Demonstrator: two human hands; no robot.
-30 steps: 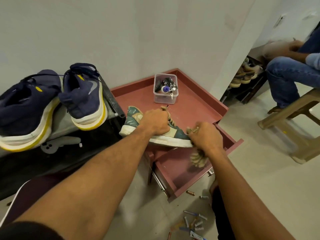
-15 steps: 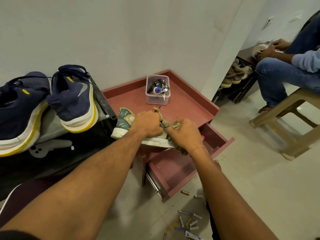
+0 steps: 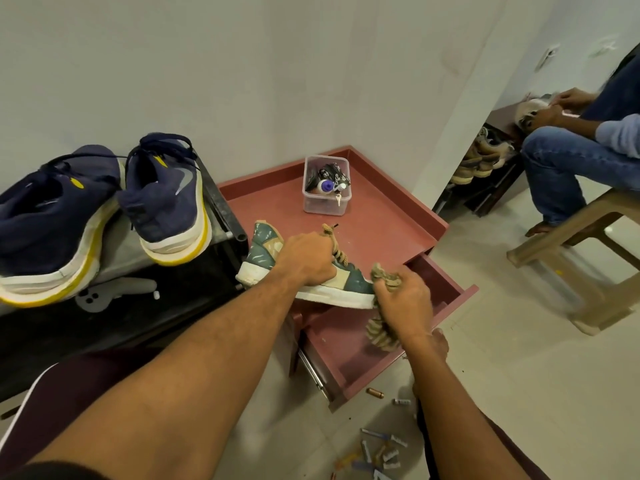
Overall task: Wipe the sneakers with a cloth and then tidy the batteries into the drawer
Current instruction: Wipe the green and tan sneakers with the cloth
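A green and tan sneaker (image 3: 265, 252) with a white sole lies on its side at the front of a red-brown cabinet top (image 3: 384, 223). My left hand (image 3: 306, 259) grips its middle and holds it down. My right hand (image 3: 403, 299) grips a tan knitted cloth (image 3: 381, 332) at the sneaker's toe, and the cloth's loose end hangs over the open drawer (image 3: 346, 351). Several batteries (image 3: 379, 448) lie scattered on the floor below the drawer, one copper-coloured battery (image 3: 374, 393) closest to it.
Two navy sneakers (image 3: 166, 199) with yellow-trimmed soles stand on a black rack to the left. A clear plastic box (image 3: 325, 197) of small items sits at the back of the cabinet top. A person sits on a beige plastic stool (image 3: 588, 251) at the right.
My right hand with the cloth has slid back along the sneaker from the laces to the toe. My left hand has stayed on the sneaker.
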